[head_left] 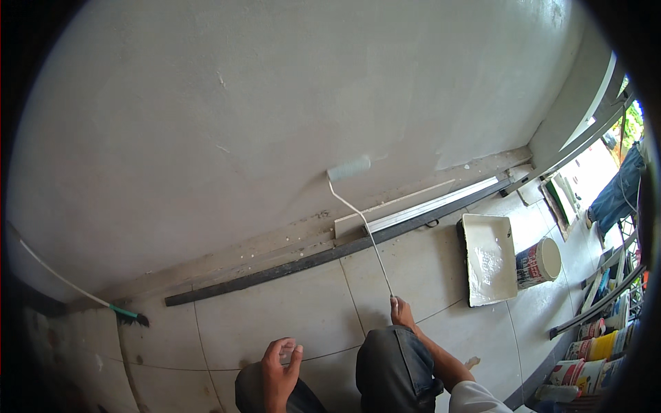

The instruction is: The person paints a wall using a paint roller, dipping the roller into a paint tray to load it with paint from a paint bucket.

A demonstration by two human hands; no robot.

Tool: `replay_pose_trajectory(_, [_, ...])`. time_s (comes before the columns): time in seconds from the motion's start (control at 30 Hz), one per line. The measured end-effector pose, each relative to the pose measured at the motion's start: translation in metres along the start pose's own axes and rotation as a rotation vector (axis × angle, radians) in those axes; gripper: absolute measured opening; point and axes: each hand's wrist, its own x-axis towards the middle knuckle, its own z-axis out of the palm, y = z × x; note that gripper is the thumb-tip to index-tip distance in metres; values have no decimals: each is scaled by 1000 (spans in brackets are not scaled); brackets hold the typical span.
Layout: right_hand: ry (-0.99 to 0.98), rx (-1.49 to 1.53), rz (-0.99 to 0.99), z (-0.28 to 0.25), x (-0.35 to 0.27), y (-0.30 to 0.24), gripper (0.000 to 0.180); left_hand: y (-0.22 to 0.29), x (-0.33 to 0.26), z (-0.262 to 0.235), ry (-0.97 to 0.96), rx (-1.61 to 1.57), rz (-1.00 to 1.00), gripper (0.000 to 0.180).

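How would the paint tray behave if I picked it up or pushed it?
The paint tray likely drips if tilted, since wet-looking white paint coats its inside. Broad and flat, it seems unlikely to roll. Pushed right, it may nudge the bucket close beside it.

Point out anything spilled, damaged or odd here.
A brown patch marks the otherwise pale floor beside the right forearm; stain or damage, I can't tell. The strip below the wall looks rough and speckled.

Pale grey wall (172, 117) fills far side; cream tiled floor (275, 310) lies near; bright daylight shows through opening (604, 160) at right.
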Motion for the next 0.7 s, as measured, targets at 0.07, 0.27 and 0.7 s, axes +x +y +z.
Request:
replay_pose_trajectory(0.07, [-15,-12,72,-3,-12,6,38,2,-1,0,-1,8,17,22])
replay_pose_trajectory(0.27, [149,-106,-144,-26,36,-60,36,-3,2,-8,-3,46,32,21])
replay_pose_trajectory(0.7, [1,13,88,47,-12,-33,47,11,-14,-30,22,28,31,25])
